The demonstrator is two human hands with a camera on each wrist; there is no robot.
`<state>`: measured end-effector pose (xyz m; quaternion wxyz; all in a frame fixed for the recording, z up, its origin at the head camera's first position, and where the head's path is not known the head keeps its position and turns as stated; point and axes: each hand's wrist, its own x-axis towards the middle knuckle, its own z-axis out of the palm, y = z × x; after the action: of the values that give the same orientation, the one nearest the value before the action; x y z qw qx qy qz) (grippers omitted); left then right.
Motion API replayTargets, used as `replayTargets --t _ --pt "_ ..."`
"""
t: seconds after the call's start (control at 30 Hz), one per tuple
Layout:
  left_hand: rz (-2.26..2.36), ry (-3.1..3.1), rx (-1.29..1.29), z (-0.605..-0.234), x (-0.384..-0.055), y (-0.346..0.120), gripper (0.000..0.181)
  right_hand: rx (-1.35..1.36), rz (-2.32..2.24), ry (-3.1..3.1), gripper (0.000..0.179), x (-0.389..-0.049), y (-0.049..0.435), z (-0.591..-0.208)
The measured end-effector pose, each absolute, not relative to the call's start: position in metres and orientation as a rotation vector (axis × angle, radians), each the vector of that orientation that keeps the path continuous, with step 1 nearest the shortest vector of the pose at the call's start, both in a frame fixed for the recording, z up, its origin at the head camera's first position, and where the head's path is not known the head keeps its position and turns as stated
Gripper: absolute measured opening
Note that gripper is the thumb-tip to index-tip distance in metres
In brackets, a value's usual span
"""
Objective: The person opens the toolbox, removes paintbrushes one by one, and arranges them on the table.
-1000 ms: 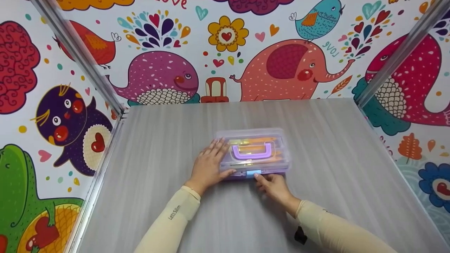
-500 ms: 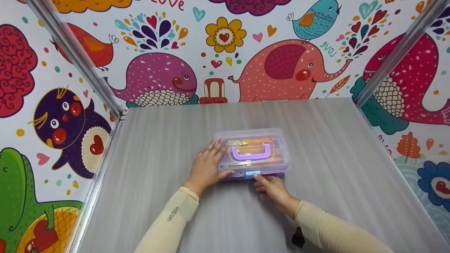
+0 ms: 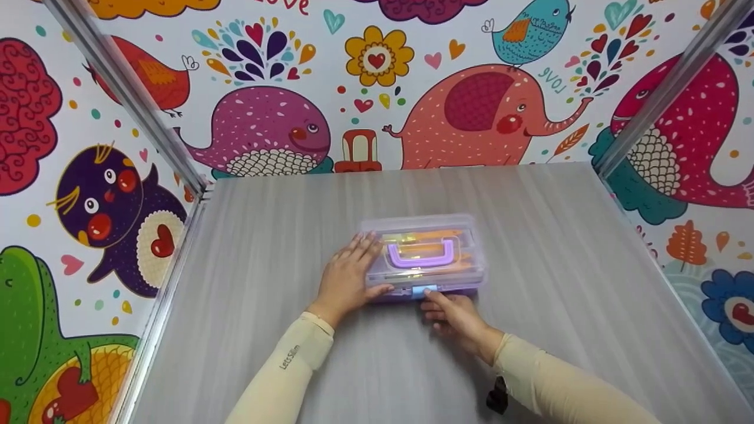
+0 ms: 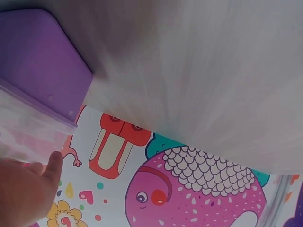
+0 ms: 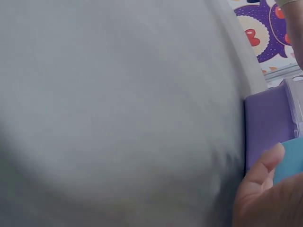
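A see-through storage box (image 3: 477, 259) with a purple base and a purple lid handle (image 3: 421, 261) stands closed on the table. Orange-handled tools (image 3: 436, 235) show through its lid. My left hand (image 3: 347, 274) lies over the box's left end, fingers stretched across the lid and thumb along the front edge. In the left wrist view, part of that hand (image 4: 28, 189) appears beside the clear lid. At the front, my right hand (image 3: 459, 318) holds the blue latch (image 3: 422, 291) at its lower edge, the other fingers curled below. The right wrist view shows a fingertip against the latch (image 5: 291, 161).
The grey wood-grain table (image 3: 265, 235) is bordered by printed cartoon walls (image 3: 271, 129) and metal corner posts (image 3: 132, 88). A small black object (image 3: 498, 396) is by the right forearm.
The fingers of my right hand have shifted slightly at the latch. My left hand and the box stay in place.
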<state>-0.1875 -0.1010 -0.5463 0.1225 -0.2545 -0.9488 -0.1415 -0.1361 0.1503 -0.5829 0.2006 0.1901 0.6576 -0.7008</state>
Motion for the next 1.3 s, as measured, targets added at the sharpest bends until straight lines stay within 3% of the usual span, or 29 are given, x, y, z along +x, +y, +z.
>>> replayTargets --t 0.63,0.93,1.3 --pt "-0.426 -2.789 -0.730 -0.547 -0.187 -0.100 0.093 0.531 -2.037 1.739 0.057 -0.135 0.151 -0.592" --pt "-0.443 -2.775 -0.743 -0.547 -0.188 -0.100 0.092 0.519 -2.111 1.801 0.047 -0.131 0.146 -0.588" --pt "-0.443 -2.789 -0.748 -0.546 -0.187 -0.102 0.094 0.518 -1.992 1.799 0.056 -0.134 0.150 -0.575"
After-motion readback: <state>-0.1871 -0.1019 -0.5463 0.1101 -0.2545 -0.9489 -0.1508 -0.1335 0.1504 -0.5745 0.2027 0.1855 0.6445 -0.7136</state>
